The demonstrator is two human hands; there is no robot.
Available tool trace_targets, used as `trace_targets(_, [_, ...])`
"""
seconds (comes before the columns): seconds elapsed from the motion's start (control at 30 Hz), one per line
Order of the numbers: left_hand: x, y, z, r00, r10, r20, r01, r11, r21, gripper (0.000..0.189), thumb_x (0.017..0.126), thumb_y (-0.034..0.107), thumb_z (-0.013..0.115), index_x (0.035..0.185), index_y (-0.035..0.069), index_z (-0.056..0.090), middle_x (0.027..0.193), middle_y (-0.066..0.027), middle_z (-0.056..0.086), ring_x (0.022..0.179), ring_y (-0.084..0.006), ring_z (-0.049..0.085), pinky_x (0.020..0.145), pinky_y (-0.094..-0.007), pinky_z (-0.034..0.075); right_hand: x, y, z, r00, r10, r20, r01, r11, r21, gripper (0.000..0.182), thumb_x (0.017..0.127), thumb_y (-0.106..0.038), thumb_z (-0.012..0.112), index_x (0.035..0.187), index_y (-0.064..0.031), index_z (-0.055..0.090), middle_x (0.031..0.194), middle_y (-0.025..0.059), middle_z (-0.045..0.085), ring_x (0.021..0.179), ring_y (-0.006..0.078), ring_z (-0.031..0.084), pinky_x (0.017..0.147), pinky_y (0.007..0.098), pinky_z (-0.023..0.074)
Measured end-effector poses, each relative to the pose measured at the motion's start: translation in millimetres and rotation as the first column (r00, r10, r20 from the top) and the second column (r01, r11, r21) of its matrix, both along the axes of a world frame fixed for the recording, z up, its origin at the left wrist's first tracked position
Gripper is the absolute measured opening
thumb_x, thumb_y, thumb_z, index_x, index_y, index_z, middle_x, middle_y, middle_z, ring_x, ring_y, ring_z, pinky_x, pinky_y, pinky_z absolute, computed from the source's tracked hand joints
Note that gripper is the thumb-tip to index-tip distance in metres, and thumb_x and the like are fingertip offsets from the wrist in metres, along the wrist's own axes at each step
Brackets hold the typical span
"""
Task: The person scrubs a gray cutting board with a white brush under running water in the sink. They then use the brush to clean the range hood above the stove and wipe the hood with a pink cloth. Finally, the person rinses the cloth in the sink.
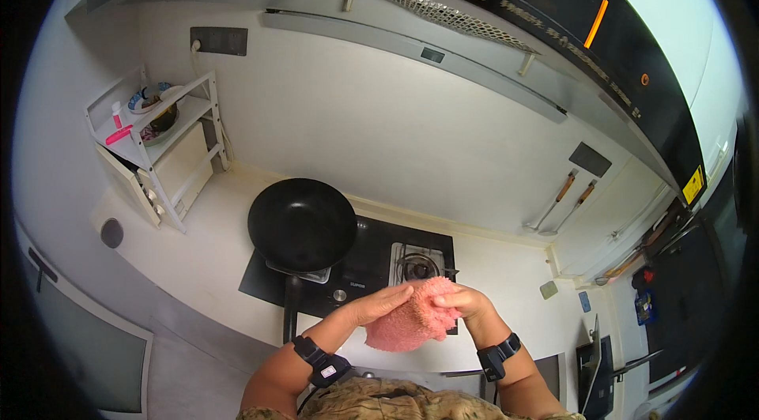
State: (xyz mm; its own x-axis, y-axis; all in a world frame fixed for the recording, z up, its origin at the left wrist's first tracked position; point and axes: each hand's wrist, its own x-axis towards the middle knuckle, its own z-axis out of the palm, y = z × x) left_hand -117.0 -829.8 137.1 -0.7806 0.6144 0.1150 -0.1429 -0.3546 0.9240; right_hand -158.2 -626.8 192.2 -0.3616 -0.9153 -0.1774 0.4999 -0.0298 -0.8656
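A pink fluffy cleaning cloth [409, 325] hangs bunched between my two hands, over the front edge of the gas hob. My left hand [382, 303] grips its left side, and part of those fingers is hidden behind the fabric. On the other side my right hand [465, 301] holds the folded upper part, thumb on top. Beyond the cloth is the hob's right burner [418, 267] with its pan support. A black wok [302, 224] sits on the left burner, its handle [290, 307] pointing towards me. The black glass hob [373, 254] shows between them.
A lit range hood [533, 17] overhangs the back wall. At the left stands a white rack [178, 106] with bowls on it, over a cream appliance [184, 165]. Two long-handled utensils [560, 203] hang at the right, above a green sponge [549, 290] on the counter [504, 266].
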Motion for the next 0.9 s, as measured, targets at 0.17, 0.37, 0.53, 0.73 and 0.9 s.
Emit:
trace_targets(0.17, [1.0,-10.9,6.0,0.971,-0.215,0.104,0.219,0.975,-0.034,0.047,0.087,0.030,0.057,0.119,-0.004,0.051,0.106,-0.0126,0.060,0.101,-0.0167,0.055,0.090,-0.0284,0.042,12.8,31.7,8.6,0.988,-0.141,-0.062,0.152,0.955,0.255,0.034,0.081,-0.013,0.060,0.109,0.0056,0.056,0.101,0.0110,0.063,0.092,0.0185,0.060,0.082,0.0303,0.0470])
trace_targets(0.37, [-5.3,1.8,27.2,0.984,0.028,0.174,-0.084,0.943,0.322,0.035,0.082,0.011,0.060,0.113,-0.004,0.053,0.103,-0.0072,0.059,0.092,-0.0135,0.058,0.082,-0.0280,0.047,20.9,45.6,-32.8,0.773,-0.464,-0.432,0.605,0.745,0.283,0.032,0.084,-0.020,0.062,0.108,0.0006,0.059,0.100,0.0084,0.063,0.091,0.0159,0.060,0.081,0.0276,0.0472])
trace_targets(0.53, [-51.1,-2.1,89.7,0.972,0.234,0.022,-0.210,0.824,0.526,0.043,0.087,0.011,0.051,0.125,-0.003,0.039,0.112,-0.0116,0.054,0.102,-0.0195,0.054,0.089,-0.0338,0.044,32.9,70.2,-41.5,0.711,-0.505,-0.489,0.677,0.680,0.282,0.023,0.089,-0.016,0.055,0.104,0.0014,0.059,0.092,0.0080,0.063,0.085,0.0145,0.061,0.078,0.0254,0.0483])
trace_targets(0.73, [-89.2,-13.1,223.2,0.794,0.422,-0.437,-0.194,0.858,0.475,0.038,0.089,0.013,0.047,0.124,0.002,0.036,0.112,-0.0152,0.051,0.099,-0.0245,0.055,0.085,-0.0362,0.046,61.3,132.7,-66.4,0.612,-0.587,-0.530,0.784,0.539,0.308,0.022,0.089,-0.012,0.054,0.104,0.0030,0.059,0.089,0.0092,0.063,0.083,0.0149,0.061,0.078,0.0268,0.0496])
trace_targets(0.9, [-132.0,7.6,316.6,0.360,0.631,-0.687,-0.281,0.776,0.565,0.023,0.091,0.016,0.044,0.106,-0.002,0.043,0.074,-0.0145,0.057,0.054,-0.0232,0.058,0.047,-0.0335,0.049,80.9,176.1,-94.6,0.499,-0.691,-0.523,0.866,0.414,0.279,0.021,0.088,-0.009,0.053,0.103,0.0041,0.059,0.084,0.0107,0.064,0.077,0.0154,0.061,0.076,0.0280,0.0512])
